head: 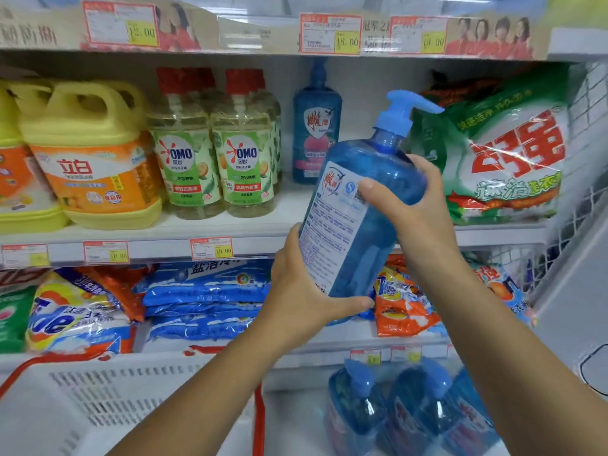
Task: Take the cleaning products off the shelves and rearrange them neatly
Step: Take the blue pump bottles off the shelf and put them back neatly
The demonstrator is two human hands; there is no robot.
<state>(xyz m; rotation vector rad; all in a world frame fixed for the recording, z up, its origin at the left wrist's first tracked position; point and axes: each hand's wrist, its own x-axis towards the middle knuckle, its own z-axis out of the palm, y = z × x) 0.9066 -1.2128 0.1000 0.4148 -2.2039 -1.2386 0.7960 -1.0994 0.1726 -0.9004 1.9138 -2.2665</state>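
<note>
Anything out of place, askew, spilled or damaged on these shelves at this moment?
No spill or damage shows. The blue pump bottle is off the shelf, tilted, left hand under its base, right hand round its shoulder. The Tide bags below lie heaped unevenly.

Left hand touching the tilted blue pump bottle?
Touching. Head view: left hand cups the blue pump bottle at its base, thumb underneath.

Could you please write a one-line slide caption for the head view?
A tilted blue pump bottle held by the left hand and right hand before the detergent shelf.
</note>
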